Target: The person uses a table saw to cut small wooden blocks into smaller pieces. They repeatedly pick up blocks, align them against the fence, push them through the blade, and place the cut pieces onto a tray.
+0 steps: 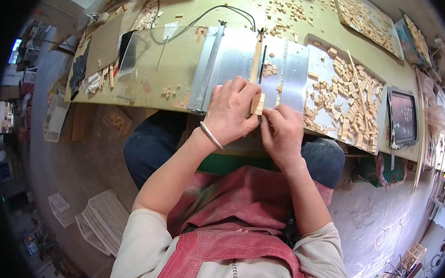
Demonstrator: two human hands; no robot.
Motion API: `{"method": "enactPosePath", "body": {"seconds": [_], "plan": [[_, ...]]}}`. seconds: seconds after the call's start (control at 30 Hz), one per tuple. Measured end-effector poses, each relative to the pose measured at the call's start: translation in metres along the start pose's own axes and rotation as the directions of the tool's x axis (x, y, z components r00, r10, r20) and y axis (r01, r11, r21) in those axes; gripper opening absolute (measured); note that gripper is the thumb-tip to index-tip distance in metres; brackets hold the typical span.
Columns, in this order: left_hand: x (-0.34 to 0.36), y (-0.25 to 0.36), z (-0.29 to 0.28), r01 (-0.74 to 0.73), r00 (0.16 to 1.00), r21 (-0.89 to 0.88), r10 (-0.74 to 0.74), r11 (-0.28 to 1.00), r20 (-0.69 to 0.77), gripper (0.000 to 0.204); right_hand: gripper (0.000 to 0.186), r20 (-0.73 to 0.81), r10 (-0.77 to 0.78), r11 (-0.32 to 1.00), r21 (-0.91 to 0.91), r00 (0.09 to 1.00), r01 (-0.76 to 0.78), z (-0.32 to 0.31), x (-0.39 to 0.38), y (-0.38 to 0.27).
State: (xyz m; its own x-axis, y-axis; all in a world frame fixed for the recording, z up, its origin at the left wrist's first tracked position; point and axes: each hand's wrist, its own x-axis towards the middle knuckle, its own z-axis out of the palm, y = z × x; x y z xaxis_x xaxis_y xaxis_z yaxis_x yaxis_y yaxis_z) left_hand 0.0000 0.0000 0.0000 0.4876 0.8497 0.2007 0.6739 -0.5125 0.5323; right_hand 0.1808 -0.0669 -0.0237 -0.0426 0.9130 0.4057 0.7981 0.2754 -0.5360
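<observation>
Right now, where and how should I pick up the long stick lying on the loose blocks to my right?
Probably near the middle of the stick, from above with your right grip, which is nearer. It's long and thin and lies over the blocks with its top bare, so pinching across its narrow width should disturb few.

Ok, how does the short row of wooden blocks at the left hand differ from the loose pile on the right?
The short row has only a few blocks, while the loose pile has many. The short row is lined up closely; the loose pile lies jumbled at many angles. The short row is at the fingers of the left hand, whereas the loose pile lies apart from it. Both are small, pale wooden blocks.
</observation>
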Motion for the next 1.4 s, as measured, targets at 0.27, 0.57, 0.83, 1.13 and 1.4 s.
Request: {"method": "enactPosePath", "body": {"seconds": [0.27,0.57,0.83,1.13,1.4], "plan": [[0.002,-0.011,-0.009,-0.02,1.0,0.024,0.02,1.0,-0.012,0.044,0.018,0.02,0.006,0.994,0.112,1.0,-0.008,0.007,0.01,-0.003],[0.001,-0.01,-0.008,-0.003,1.0,-0.016,0.003,1.0,0.005,0.045,0.048,0.238,0.018,0.995,0.096,0.971,-0.042,-0.013,0.024,0.013],[-0.005,-0.006,-0.007,-0.011,0.997,-0.05,0.007,0.999,-0.074,0.048,0.043,0.251,-0.005,0.992,0.122,0.968,-0.027,-0.016,0.029,0.021],[-0.037,0.009,-0.013,-0.128,0.988,0.108,0.136,0.986,-0.078,0.04,0.042,0.248,0.01,0.992,0.119,0.969,-0.041,-0.017,0.026,0.021],[-0.038,0.01,-0.013,-0.125,0.989,0.112,0.133,0.986,-0.067,0.04,0.042,0.277,0.004,0.991,0.127,0.961,-0.041,-0.019,0.029,0.021]]}}
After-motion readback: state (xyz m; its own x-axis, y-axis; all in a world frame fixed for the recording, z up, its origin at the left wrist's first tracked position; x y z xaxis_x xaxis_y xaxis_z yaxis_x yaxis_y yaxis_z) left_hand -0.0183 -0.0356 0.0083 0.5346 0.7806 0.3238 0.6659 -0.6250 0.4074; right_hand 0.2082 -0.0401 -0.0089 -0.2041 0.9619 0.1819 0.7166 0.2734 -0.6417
